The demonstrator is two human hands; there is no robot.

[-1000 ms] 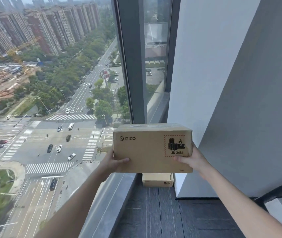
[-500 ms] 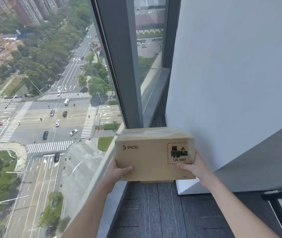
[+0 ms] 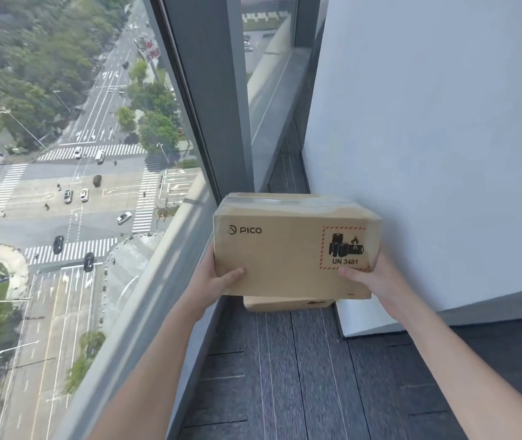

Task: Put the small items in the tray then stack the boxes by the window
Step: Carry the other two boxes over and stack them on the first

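Observation:
I hold a brown cardboard box (image 3: pixel 285 249) marked PICO, with a red-bordered battery label, between both hands. My left hand (image 3: pixel 218 277) grips its lower left corner and my right hand (image 3: pixel 370 274) grips its lower right corner. Directly under it a second, flatter cardboard box (image 3: pixel 288 303) lies on the dark carpet beside the window; only its front strip shows. Whether the held box touches the lower one I cannot tell.
A tall window (image 3: pixel 94 154) with a grey mullion (image 3: pixel 215 90) and a low sill (image 3: pixel 145 328) runs along the left. A white wall (image 3: pixel 427 154) stands close on the right. Dark carpet (image 3: pixel 300 376) covers the narrow floor strip between them.
The box has come down toward the floor and now covers most of the lower box. My view has tilted downward and closer to the window corner.

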